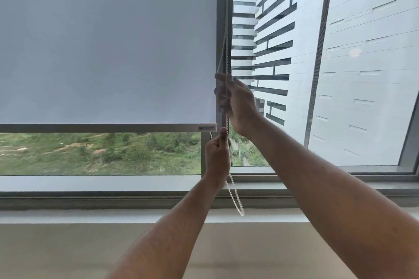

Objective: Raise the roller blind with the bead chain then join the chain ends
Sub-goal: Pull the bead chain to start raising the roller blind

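Observation:
A pale grey roller blind covers most of the left window pane; its bottom bar hangs a little above the sill, leaving a strip of glass showing. The white bead chain runs down along the window frame at the blind's right edge. My right hand is closed around the chain at about the height of the blind's lower part. Just below it, my left hand pinches the same chain. Beneath my left hand the chain hangs in a loose loop reaching the sill.
A grey vertical window frame stands right behind the chain. The sill and a wide ledge run across below. Through the right pane a white building is visible; grass shows under the blind.

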Demonstrator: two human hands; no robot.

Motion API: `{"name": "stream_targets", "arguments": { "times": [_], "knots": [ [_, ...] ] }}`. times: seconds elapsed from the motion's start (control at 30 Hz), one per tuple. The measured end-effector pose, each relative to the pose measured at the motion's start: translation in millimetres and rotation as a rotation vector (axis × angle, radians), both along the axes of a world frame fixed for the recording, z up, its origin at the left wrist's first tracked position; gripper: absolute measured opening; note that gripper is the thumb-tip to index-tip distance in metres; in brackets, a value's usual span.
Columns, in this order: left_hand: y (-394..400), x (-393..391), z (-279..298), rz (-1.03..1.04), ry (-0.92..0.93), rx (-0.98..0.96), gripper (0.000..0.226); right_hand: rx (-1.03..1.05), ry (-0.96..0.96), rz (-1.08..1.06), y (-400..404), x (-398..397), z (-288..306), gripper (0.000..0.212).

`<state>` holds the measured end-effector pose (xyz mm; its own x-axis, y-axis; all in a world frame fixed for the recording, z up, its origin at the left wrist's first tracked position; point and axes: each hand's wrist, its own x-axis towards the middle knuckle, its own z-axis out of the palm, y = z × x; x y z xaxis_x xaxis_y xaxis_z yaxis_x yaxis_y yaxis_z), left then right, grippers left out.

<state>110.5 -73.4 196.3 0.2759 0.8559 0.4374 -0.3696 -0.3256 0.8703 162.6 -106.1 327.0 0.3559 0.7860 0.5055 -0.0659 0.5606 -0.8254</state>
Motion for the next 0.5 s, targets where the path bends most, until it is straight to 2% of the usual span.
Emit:
{"name": "stream_targets", "arguments": {
  "times": [0.07,0.13,0.23,0.3,0.33,0.4,0.5],
  "knots": [
    [1.0,-0.6,-1.1,-0.003,0.025,0.020,0.055,0.072,-0.059,-0.209,8.6,-7.2,-3.5,0.029],
    [3.1,-3.9,-2.9,0.005,0.060,0.045,0.061,0.148,-0.142,-0.311,11.6,-12.1,-12.0,0.028],
    [6.8,-16.2,-5.2,-0.010,0.131,0.082,0.059,0.170,-0.231,-0.342,10.7,-15.7,-23.7,0.030],
    [7.2,-28.0,-6.9,-0.136,0.198,0.028,0.056,0.166,-0.272,-0.353,8.3,-16.0,-30.8,0.030],
    [7.7,-34.2,-7.6,-0.221,0.238,-0.017,0.059,0.169,-0.290,-0.352,7.4,-15.3,-34.2,0.030],
    [10.9,-44.1,-6.9,-0.360,0.268,-0.116,0.079,0.172,-0.305,-0.356,5.4,-14.2,-37.6,0.030],
    [20.1,-52.3,5.8,-0.389,0.201,-0.223,0.093,0.180,-0.319,-0.366,5.6,-13.4,-36.5,0.028]
  ]
}}
